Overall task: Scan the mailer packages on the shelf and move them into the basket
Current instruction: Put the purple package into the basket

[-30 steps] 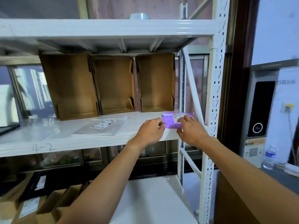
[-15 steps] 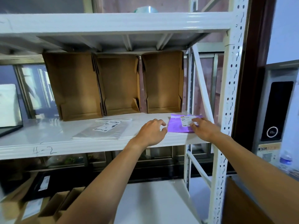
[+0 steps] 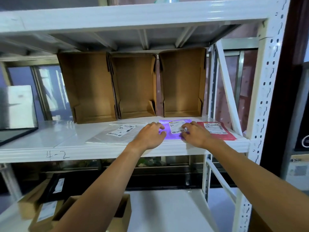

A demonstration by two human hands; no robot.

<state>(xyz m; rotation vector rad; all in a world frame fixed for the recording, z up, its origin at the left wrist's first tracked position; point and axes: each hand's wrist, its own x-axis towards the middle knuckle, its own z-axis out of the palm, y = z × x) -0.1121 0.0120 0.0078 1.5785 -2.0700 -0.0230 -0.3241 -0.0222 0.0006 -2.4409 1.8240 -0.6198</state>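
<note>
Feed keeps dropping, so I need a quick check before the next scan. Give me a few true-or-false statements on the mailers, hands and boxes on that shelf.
1. The left hand and the right hand both touch the flat purple plastic mailer. True.
2. The flat red plastic mailer lies left of the purple one. False: it lies to its right, near the shelf's end.
3. The clear plastic mailer with a white label is being lifted. False: it lies flat on the white metal shelf, with no hand on it.
4. Three open brown cardboard boxes stand along the back of the shelf. True.
</note>
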